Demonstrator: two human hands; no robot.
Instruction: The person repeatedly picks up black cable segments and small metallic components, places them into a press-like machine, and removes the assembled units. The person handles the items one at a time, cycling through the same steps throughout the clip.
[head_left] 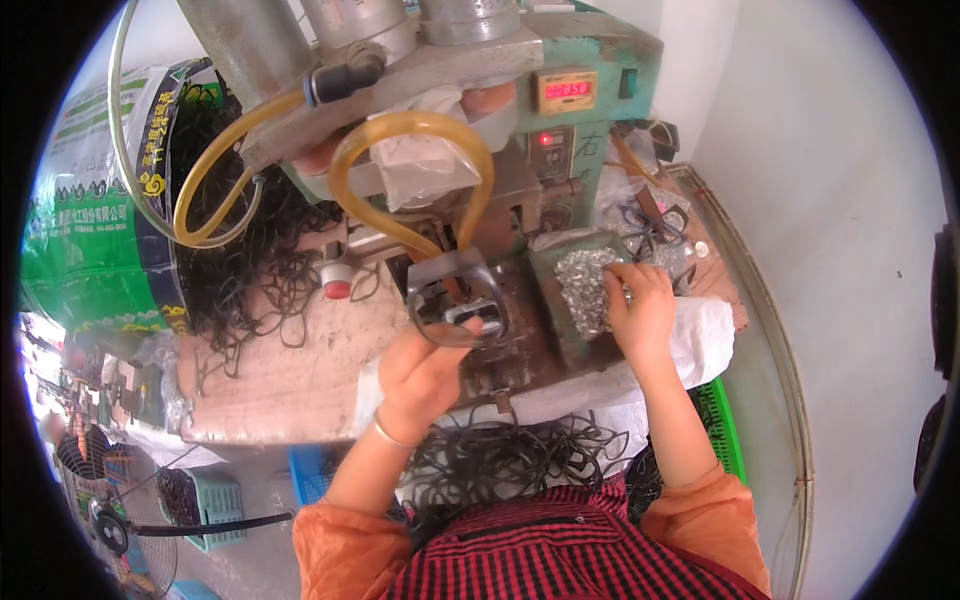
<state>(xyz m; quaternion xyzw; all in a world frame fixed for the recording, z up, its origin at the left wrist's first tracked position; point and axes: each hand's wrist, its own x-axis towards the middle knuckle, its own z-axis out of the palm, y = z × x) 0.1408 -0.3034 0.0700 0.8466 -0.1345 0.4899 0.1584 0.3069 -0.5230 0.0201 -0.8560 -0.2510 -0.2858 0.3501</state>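
My left hand [420, 375] is closed at the near edge of a dark rounded loop [413, 310], its fingertips by the metal working spot of a bench press [590, 60]. The loop stands in front of the press's tooling and looks slightly blurred. A thin bangle circles my left wrist. Over on the right, my right hand [643, 312] has its thumb and fingers pinched together at the edge of a tray [548, 275] heaped with small shiny metal pieces [582, 290]. A bit of shiny metal shows at those fingertips, too small to make out fully.
Black rubber-like loops [500, 460] lie across my lap, and more spill from a green-and-white sack [90, 230] at left. A red push button [337, 289] sits on the wooden bench [270, 390]. Yellow hoses [345, 165] curve before the press. A green basket [722, 430] stands lower right.
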